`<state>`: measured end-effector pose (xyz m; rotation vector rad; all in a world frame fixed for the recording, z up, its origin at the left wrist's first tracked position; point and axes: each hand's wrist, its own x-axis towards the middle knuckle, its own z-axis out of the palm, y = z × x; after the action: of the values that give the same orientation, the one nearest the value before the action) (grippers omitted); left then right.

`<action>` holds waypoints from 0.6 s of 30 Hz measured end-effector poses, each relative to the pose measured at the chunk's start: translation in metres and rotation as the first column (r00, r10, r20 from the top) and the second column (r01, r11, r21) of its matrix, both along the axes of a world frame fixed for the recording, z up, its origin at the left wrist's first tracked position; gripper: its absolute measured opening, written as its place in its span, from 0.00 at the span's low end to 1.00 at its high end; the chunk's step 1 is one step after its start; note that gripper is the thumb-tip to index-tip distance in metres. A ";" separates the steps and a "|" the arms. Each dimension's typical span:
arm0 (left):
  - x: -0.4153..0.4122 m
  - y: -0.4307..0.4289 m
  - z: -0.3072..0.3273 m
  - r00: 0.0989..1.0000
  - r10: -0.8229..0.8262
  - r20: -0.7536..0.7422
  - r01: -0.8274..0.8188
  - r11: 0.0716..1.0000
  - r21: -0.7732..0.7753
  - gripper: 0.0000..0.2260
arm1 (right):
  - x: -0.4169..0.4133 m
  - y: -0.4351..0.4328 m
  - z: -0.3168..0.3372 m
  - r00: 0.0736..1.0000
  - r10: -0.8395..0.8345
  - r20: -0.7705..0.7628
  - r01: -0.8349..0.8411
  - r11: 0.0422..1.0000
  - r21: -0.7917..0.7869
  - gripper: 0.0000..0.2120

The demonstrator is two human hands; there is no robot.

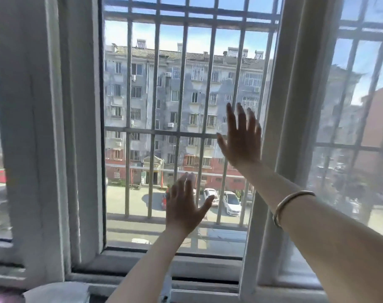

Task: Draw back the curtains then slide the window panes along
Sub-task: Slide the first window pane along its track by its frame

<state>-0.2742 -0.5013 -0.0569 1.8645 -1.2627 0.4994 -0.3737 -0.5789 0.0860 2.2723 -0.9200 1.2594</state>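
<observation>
Window pane (pixel 142 106): two hands flat, left hand (pixel 184 206), right hand (pixel 241 141)

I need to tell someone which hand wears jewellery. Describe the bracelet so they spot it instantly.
Start at the barred window's middle pane, where two bare hands spread flat. Follow the higher right hand down its forearm to the plain silver metal bangle. The lower left hand shows none.
</observation>
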 end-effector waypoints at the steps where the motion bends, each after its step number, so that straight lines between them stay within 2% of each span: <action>1: 0.012 0.008 0.000 1.000 0.013 -0.002 -0.013 1.000 -0.002 0.44 | 0.014 0.006 -0.003 1.000 0.009 -0.008 -0.009 1.000 -0.001 0.33; 3: 0.033 0.022 -0.001 1.000 0.017 -0.022 -0.018 1.000 -0.021 0.47 | 0.035 0.015 -0.008 0.999 0.024 -0.027 -0.024 1.000 0.012 0.33; 8: 0.102 0.066 -0.009 1.000 0.018 -0.022 -0.019 0.999 -0.042 0.46 | 0.108 0.047 -0.020 0.997 0.065 -0.048 -0.063 0.997 0.044 0.34; 14: 0.187 0.106 -0.021 0.993 0.092 -0.075 -0.094 0.995 -0.023 0.37 | 0.192 0.083 -0.032 0.991 0.105 -0.088 -0.099 0.993 0.070 0.33; 18: 0.226 0.118 -0.021 0.983 0.136 -0.124 -0.138 0.990 -0.006 0.43 | 0.235 0.096 -0.030 0.983 0.135 -0.127 -0.130 0.990 0.050 0.32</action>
<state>-0.0478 -0.3831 -0.0778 1.9475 -1.0518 0.4575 -0.1390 -0.4825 0.0560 2.4509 -0.7661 1.1381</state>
